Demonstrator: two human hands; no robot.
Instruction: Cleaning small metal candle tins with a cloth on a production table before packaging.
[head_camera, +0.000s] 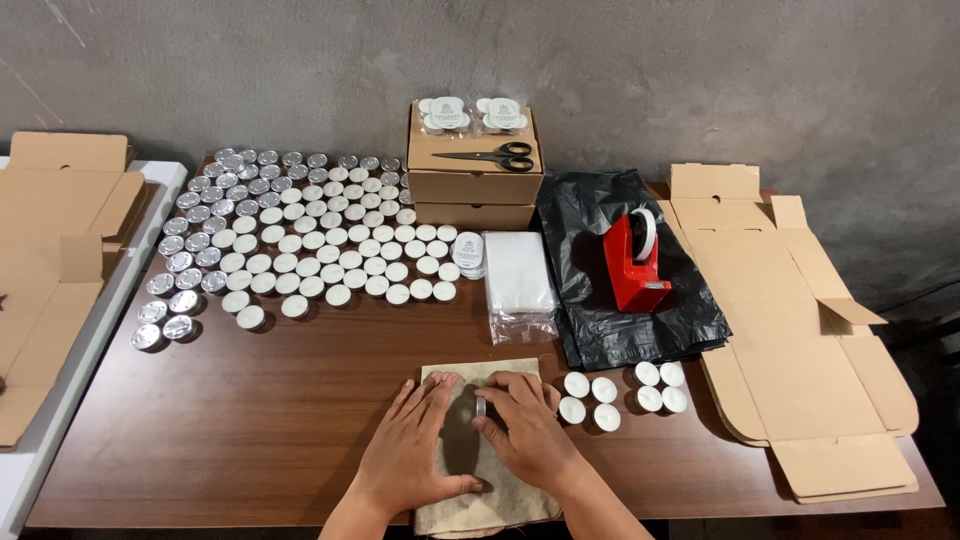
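While the wooden counter (250, 420) carries a wide field of tealights (300, 235) at its far left, the work in hand lies at the near edge, where a beige cloth pouch (480, 500) is spread flat. On its left half the left hand (415, 450) is laid, palm down and fingers spread, so nothing is closed within that grip; the fabric is only pressed flat. To the right, the right hand (525, 425) is bent over the pouch's upper part, and its fingertips are pinched on a small metal-rimmed tealight (481, 407) held on edge. The pouch is judged soft, limp and light, best taken by its open hem. The cup is judged light, thin-walled and easily dented, its wax liable to chip, so the rim is the surest hold. Just beside the right hand, two groups of four white tealights (625, 390) stand, with a flat carton (800, 340) beyond.
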